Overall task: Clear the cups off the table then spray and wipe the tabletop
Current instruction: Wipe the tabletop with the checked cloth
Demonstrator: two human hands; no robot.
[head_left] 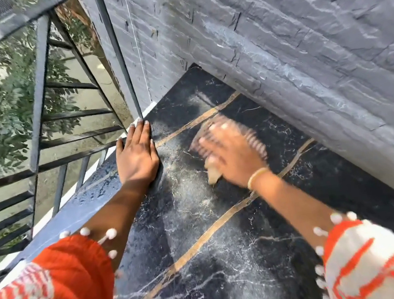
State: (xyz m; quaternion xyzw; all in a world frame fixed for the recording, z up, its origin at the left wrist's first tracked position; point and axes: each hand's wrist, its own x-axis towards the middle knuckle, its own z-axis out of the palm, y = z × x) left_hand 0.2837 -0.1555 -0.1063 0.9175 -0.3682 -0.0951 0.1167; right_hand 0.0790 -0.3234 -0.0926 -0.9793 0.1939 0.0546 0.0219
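The tabletop (229,257) is black marble with gold veins and a pale hazy film across its middle. My left hand (137,154) lies flat on it near the far left edge, fingers straight and together. My right hand (231,155) is blurred with motion and presses a striped cloth (212,172) onto the marble, fingers spread over it. A pale corner of the cloth sticks out below the palm. No cups or spray bottle are in view.
A grey stone-brick wall (302,49) runs along the table's right and far sides. On the left a dark metal railing (38,99) borders the table edge, with trees and ground beyond it.
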